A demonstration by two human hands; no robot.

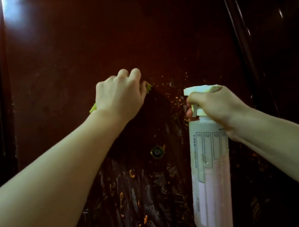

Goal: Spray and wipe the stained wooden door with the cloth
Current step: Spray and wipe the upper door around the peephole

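While glossy door (pixel 110 30) bears crusty smears, cloth (pixel 148 88) presses.

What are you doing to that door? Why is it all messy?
A person is cleaning a dark wooden door. The left hand presses a green cloth against it, and the right hand holds a spray bottle. Orange bits and wet smears are still stuck lower down, around the peephole.
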